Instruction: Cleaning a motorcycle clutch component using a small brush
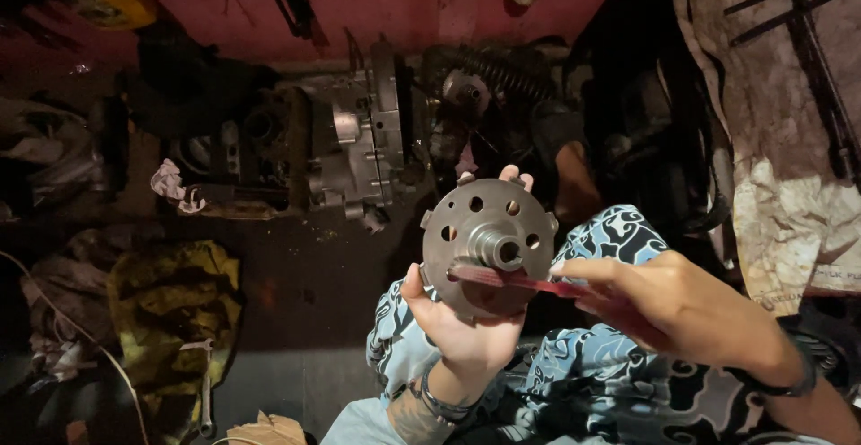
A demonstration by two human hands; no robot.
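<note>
Hands on round grey metal hub plate [489, 239] with drilled holes.
Left hand [462, 319] cups the plate from below; right hand [668, 306] pinches thin red strip [516, 279] across its face.

round grey metal disc [489, 239] with ring of holes and raised central hub, held upright facing the camera, thin red strip [516, 280] laid flat across its lower face below hub

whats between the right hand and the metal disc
A thin red strip, pinched in the right hand, reaches across to the disc by its hub, in the head view.
</note>
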